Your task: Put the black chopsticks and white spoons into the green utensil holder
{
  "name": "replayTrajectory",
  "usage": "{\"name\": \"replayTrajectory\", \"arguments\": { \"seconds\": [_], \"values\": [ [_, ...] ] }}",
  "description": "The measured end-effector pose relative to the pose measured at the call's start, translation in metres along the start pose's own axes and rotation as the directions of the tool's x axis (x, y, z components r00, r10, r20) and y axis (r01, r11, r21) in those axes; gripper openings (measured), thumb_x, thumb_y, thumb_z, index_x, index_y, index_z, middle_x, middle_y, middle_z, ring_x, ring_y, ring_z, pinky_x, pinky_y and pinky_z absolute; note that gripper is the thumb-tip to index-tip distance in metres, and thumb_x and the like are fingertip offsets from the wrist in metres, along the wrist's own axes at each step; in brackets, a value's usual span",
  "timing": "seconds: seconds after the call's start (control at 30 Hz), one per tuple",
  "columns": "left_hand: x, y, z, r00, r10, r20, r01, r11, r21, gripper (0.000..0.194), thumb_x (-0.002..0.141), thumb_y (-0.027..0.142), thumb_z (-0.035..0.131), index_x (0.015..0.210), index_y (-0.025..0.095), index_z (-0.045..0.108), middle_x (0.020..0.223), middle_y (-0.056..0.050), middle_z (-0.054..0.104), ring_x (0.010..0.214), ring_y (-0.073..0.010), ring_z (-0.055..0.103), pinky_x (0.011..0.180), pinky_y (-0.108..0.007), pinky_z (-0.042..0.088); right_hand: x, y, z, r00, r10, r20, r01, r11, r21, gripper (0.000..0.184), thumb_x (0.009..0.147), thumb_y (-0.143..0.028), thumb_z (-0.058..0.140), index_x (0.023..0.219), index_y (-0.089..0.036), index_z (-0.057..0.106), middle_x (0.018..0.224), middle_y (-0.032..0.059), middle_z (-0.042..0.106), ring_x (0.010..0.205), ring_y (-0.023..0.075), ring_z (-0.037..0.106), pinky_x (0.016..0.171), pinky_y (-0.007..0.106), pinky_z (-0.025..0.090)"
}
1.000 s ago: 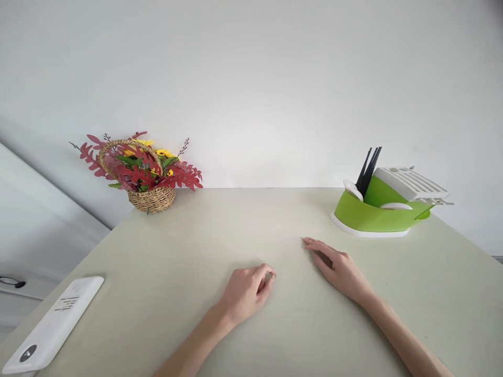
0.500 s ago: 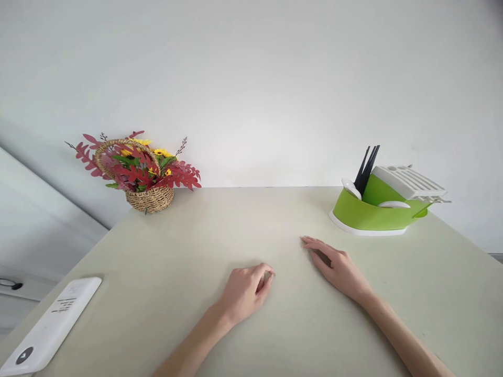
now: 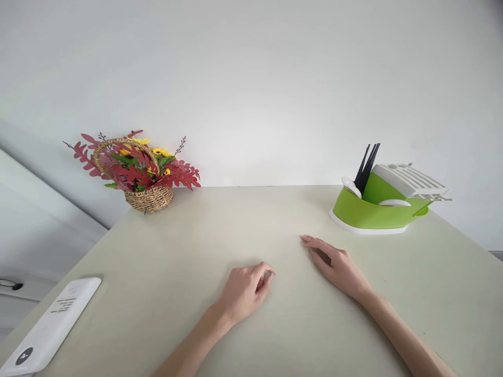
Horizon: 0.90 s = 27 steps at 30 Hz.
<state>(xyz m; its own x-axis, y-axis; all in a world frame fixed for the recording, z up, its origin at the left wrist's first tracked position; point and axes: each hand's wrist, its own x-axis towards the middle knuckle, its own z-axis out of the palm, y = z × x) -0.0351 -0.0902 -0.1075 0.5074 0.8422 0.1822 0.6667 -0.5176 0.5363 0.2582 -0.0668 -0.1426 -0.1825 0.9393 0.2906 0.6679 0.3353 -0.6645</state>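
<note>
My left hand (image 3: 245, 290) rests on the pale tabletop (image 3: 188, 251) near the middle. Its fingers are curled in, thumb and forefinger tips meeting around a small gap, and nothing shows in them. Farther right and a bit higher lies my right hand (image 3: 334, 264), palm down with fingers stretched out, touching only the table. The closest thing to it is a green and white boat-shaped utensil holder (image 3: 369, 212), standing apart from the fingertips. Black slender handles (image 3: 366, 170) and a white rounded piece (image 3: 351, 187) stick up out of the holder.
At the back left stands a wicker basket (image 3: 149, 200) of red leaves and yellow flowers. A long white device (image 3: 53, 324) with a round dark button lies along the left edge. A white wall (image 3: 251, 94) rises behind the table, and white furniture (image 3: 43, 220) is at left.
</note>
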Motion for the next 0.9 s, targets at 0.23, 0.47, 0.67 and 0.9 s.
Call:
{"name": "replayTrajectory", "arguments": {
  "seconds": [0.23,0.47,0.67,0.9],
  "values": [
    [0.0002,0.0007,-0.0002,1.0,-0.006,0.001,0.006,1.0,0.001,0.02,0.1,0.023,0.05,0.107,0.024,0.068,0.064,0.006,0.061,0.052,-0.0094,0.051,0.057,-0.023,0.039,0.0,-0.0007,-0.0005,1.0,0.003,0.003,-0.003,1.0,-0.002,0.027,0.103,-0.034,0.047,0.12,-0.033,0.068,0.146,-0.0017,0.065,0.14,0.0243,0.056,0.117,0.046,0.049],
    [0.0002,0.0028,-0.0017,1.0,-0.019,0.013,0.019,1.0,-0.006,0.02,0.101,0.024,0.049,0.106,0.024,0.068,0.064,0.006,0.062,0.053,-0.0097,0.051,0.057,-0.023,0.039,-0.0001,0.0009,-0.0001,1.0,-0.013,-0.009,0.013,1.0,0.001,0.027,0.102,-0.033,0.048,0.12,-0.032,0.068,0.145,-0.0008,0.065,0.14,0.025,0.056,0.117,0.047,0.05],
    [0.0,0.0036,-0.0023,1.0,-0.026,0.014,0.026,1.0,-0.001,0.019,0.1,0.023,0.05,0.107,0.024,0.068,0.063,0.007,0.06,0.053,-0.0096,0.05,0.057,-0.023,0.038,0.0002,0.0005,0.0,1.0,0.01,0.002,-0.01,1.0,-0.002,0.027,0.103,-0.035,0.046,0.119,-0.033,0.067,0.146,-0.0025,0.064,0.141,0.0237,0.055,0.118,0.046,0.048],
    [0.0002,0.0038,-0.0023,1.0,-0.022,0.013,0.022,1.0,0.001,0.019,0.1,0.023,0.05,0.107,0.024,0.067,0.064,0.007,0.06,0.053,-0.0096,0.051,0.058,-0.023,0.038,0.0002,-0.0003,-0.0003,1.0,0.002,0.005,-0.002,1.0,-0.001,0.027,0.103,-0.034,0.047,0.12,-0.032,0.067,0.146,-0.0011,0.064,0.141,0.0249,0.055,0.118,0.047,0.048]
  ]
}}
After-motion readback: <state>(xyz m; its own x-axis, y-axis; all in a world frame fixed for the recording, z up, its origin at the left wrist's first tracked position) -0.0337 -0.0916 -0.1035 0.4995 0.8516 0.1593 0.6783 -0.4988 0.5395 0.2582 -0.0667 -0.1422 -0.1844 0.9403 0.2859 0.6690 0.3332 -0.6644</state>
